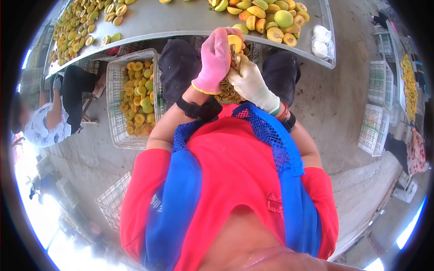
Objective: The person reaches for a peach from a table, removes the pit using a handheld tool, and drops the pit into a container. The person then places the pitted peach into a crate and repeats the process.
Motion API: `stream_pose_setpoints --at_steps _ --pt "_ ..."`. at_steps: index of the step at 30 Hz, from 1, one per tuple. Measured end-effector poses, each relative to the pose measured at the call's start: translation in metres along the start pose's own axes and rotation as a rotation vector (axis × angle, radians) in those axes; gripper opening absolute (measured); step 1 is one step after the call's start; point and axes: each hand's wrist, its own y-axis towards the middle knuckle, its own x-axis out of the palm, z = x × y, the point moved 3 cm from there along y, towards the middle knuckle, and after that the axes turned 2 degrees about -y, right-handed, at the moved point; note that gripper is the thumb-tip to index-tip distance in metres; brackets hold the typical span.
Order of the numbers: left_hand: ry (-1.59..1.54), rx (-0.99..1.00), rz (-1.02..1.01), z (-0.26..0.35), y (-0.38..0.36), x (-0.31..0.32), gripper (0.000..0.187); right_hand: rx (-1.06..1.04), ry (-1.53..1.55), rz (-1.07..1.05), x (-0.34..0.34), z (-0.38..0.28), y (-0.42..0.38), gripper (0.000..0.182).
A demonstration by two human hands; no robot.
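My left hand (212, 61), in a pink glove, is closed around a yellow fruit (235, 43) and holds it just below the edge of the metal table (181, 20). In a white glove, my right hand (248, 81) grips a thin dark tool (233, 56) pressed against the fruit. The two hands touch. Under them, between my knees, a basket (226, 95) holds yellowish scraps. Most of the tool is hidden by the gloves.
Whole and halved yellow fruit lie in piles on the table's right (266, 18) and left (77, 27). A white crate (113, 113) of fruit halves stands beside my left knee. A person (58, 108) sits at the left. Empty crates (377, 126) stand at the right.
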Motion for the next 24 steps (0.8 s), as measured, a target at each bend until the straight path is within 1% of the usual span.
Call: stream_pose_setpoints --at_steps 1,4,7,10,13,16,19,22,23,24 --pt "0.011 0.002 -0.009 0.0 0.0 -0.001 0.065 0.017 0.032 -0.009 0.001 -0.005 0.0 0.013" --pt "0.084 0.019 -0.069 -0.001 -0.001 -0.002 0.069 0.342 0.371 -0.133 0.002 -0.02 -0.008 0.005" --pt "0.037 -0.032 -0.233 0.003 0.002 -0.004 0.073 0.466 0.443 -0.321 -0.005 -0.019 -0.016 0.005" --pt "-0.029 -0.124 -0.379 0.004 0.007 -0.006 0.075 0.5 0.664 -0.339 -0.004 -0.017 -0.018 0.014" --pt "0.08 -0.096 -0.44 0.001 0.009 -0.01 0.073 0.473 0.602 -0.374 -0.004 -0.013 -0.019 0.014" --pt "0.189 -0.085 -0.521 0.002 0.009 -0.011 0.071 0.455 0.477 -0.471 -0.003 -0.017 -0.02 0.016" --pt "0.105 -0.139 -0.481 0.01 0.01 -0.012 0.073 0.497 0.637 -0.517 0.0 -0.016 -0.02 0.016" --pt "-0.064 -0.223 -0.241 0.011 0.021 -0.021 0.08 0.497 0.597 -0.477 -0.002 -0.019 -0.018 0.016" --pt "-0.077 -0.246 -0.14 0.008 0.027 -0.033 0.085 0.481 0.539 -0.467 -0.004 -0.017 -0.017 0.016" --pt "-0.063 -0.187 -0.063 0.012 0.026 -0.045 0.081 0.465 0.481 -0.456 -0.005 -0.012 -0.017 0.015"
